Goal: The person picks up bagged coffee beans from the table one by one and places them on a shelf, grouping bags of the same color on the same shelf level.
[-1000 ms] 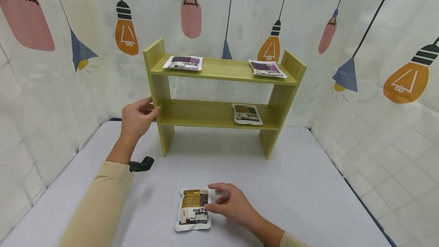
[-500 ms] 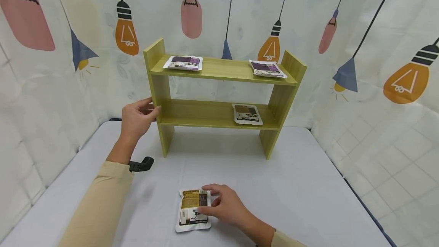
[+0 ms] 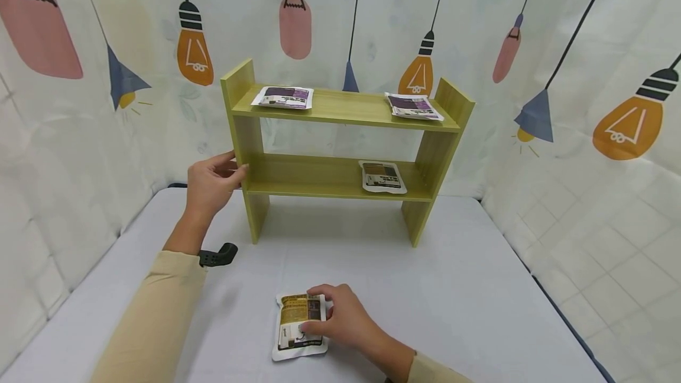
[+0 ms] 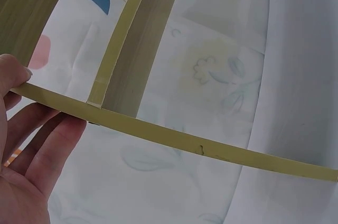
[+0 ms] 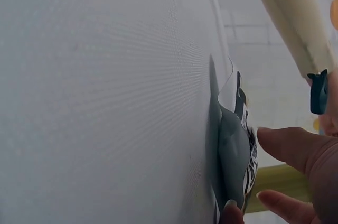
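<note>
A brown-and-white food pouch (image 3: 294,327) lies flat on the grey table (image 3: 468,288) near the front edge. My right hand (image 3: 324,315) rests over its right side, thumb and fingers curled round that edge. In the right wrist view the pouch (image 5: 235,160) edge is lifted a little off the cloth between my fingers (image 5: 290,147). My left hand (image 3: 215,182) grips the left side panel of a yellow-green two-tier shelf (image 3: 340,114). In the left wrist view the thumb lies on the panel's edge (image 4: 174,137) with the fingers behind it.
Two purple-and-white pouches (image 3: 284,97) (image 3: 414,106) lie on the top shelf. A brown pouch (image 3: 380,177) lies at the right of the lower shelf. A black mount (image 3: 218,256) sits at my left wrist. Printed curtains close in the table on three sides.
My right hand slid left onto the pouch and its fingers curled round the right edge. The left hand stayed on the shelf's side panel.
</note>
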`<move>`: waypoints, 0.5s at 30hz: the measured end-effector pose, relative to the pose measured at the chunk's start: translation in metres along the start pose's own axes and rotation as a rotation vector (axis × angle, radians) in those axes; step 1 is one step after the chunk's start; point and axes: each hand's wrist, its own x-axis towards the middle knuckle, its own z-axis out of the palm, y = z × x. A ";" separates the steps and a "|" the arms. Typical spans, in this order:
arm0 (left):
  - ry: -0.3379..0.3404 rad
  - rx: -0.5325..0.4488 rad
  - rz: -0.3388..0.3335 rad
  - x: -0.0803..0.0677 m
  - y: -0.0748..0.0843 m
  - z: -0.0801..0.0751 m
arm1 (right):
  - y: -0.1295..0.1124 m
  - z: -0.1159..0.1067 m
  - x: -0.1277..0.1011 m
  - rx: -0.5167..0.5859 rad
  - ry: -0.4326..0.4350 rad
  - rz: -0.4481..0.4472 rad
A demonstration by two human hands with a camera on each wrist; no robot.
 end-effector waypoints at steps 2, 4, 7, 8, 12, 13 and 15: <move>-0.001 0.003 0.003 0.000 0.000 0.000 | -0.002 0.000 0.000 -0.013 0.000 0.007; -0.001 0.004 0.003 0.001 0.000 0.000 | -0.005 0.000 0.000 -0.023 -0.002 0.014; -0.002 0.004 0.000 0.001 0.000 -0.001 | -0.006 0.000 0.000 -0.030 -0.007 0.023; -0.003 0.005 -0.002 0.001 0.000 -0.001 | -0.006 0.000 0.001 -0.032 -0.008 0.026; -0.006 0.007 -0.008 0.000 -0.001 0.000 | -0.006 0.001 0.002 -0.025 -0.008 0.027; -0.006 0.006 -0.006 0.000 -0.001 0.000 | -0.006 0.001 0.002 -0.022 -0.008 0.027; -0.006 0.008 -0.007 0.000 -0.001 0.000 | -0.006 0.001 0.002 -0.025 -0.008 0.023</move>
